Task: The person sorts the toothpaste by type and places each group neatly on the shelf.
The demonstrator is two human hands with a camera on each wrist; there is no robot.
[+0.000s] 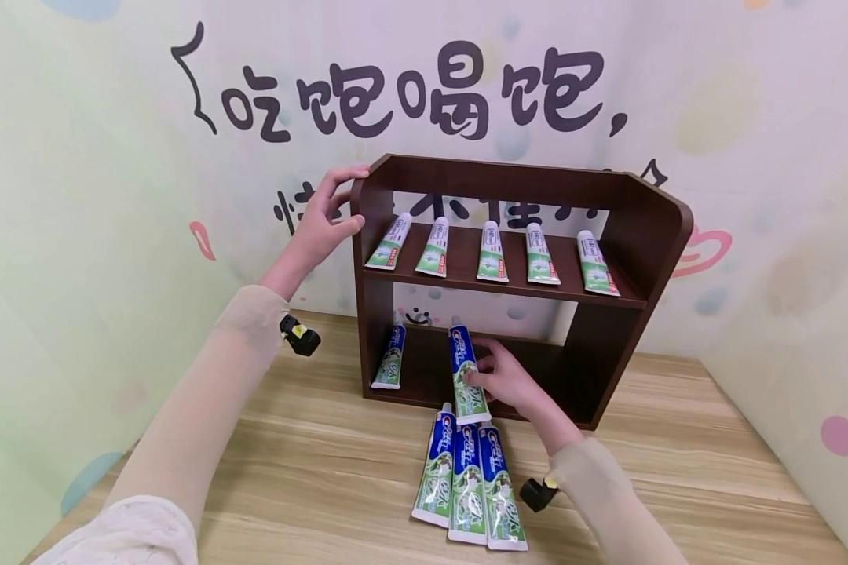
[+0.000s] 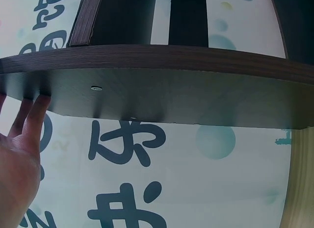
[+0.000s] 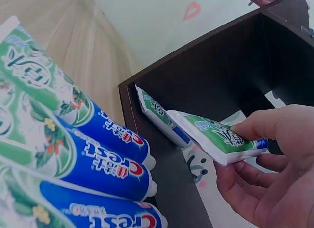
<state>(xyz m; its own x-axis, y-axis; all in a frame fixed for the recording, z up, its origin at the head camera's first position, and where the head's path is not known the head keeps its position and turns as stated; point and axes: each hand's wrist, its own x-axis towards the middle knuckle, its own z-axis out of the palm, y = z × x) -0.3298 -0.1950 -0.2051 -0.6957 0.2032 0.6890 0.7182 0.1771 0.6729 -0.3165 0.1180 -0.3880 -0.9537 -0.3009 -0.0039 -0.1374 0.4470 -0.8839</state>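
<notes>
In the head view my right hand (image 1: 506, 380) pinches a blue and green toothpaste tube (image 1: 464, 369) between thumb and fingers, held at the front of the lower shelf. The right wrist view shows the thumb on top of that tube (image 3: 223, 138) and fingers beneath it. My left hand (image 1: 323, 220) rests on the upper left side of the dark brown rack (image 1: 509, 176); in the left wrist view its fingertips touch the side panel (image 2: 147, 93). One blue and green tube (image 1: 391, 357) lies at the left of the lower shelf.
Three blue and green tubes (image 1: 469, 486) lie overlapping on the wooden table (image 1: 311, 463) before the rack. Several green and white tubes (image 1: 492, 251) are spaced along the upper shelf. A printed cloth wall (image 1: 134, 173) stands behind and at both sides.
</notes>
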